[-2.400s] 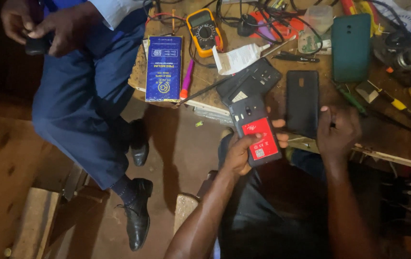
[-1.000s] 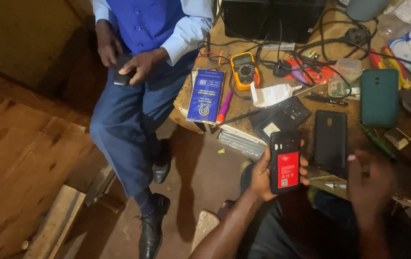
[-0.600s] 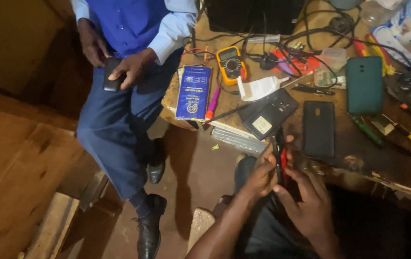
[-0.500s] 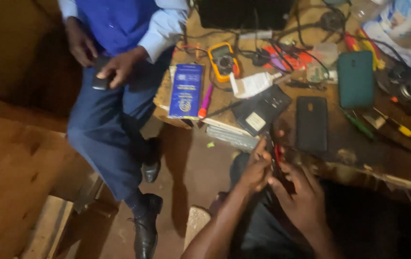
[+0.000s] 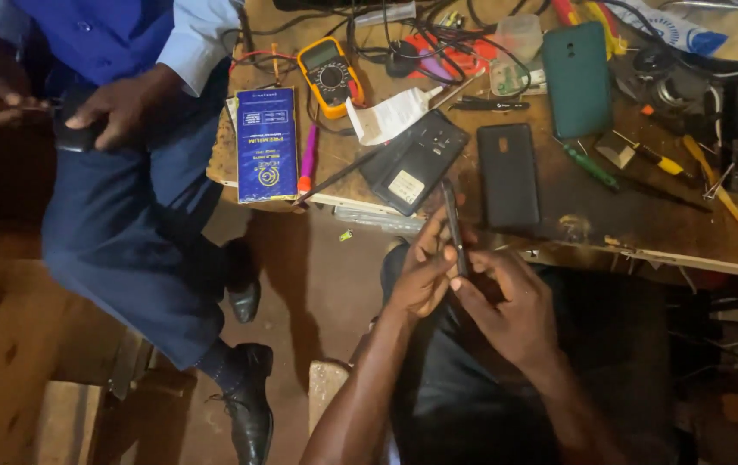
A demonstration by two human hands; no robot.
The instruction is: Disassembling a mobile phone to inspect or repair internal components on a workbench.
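A slim black phone (image 5: 452, 226), seen edge-on and upright, is gripped between 2 hands just off the near edge of the cluttered wooden workbench (image 5: 644, 220). The left hand (image 5: 420, 274) is curled around its lower left side, fingers closed on the casing; the right hand (image 5: 511, 303) is pressed against its right edge, thumb and fingertips pinching it. Judged from this grip, the edge is best worked with even pressure from both thumbs, the body kept straight so nothing bends. Only the dark, thin side is shown; its face cannot be told.

At far left, a dark handset (image 5: 76, 136) is held by a seated person in blue trousers. On the bench lie a blue rectangular booklet (image 5: 266, 144), a yellow multimeter (image 5: 328, 76), a black phone back (image 5: 507, 175) and a green phone case (image 5: 577, 79).
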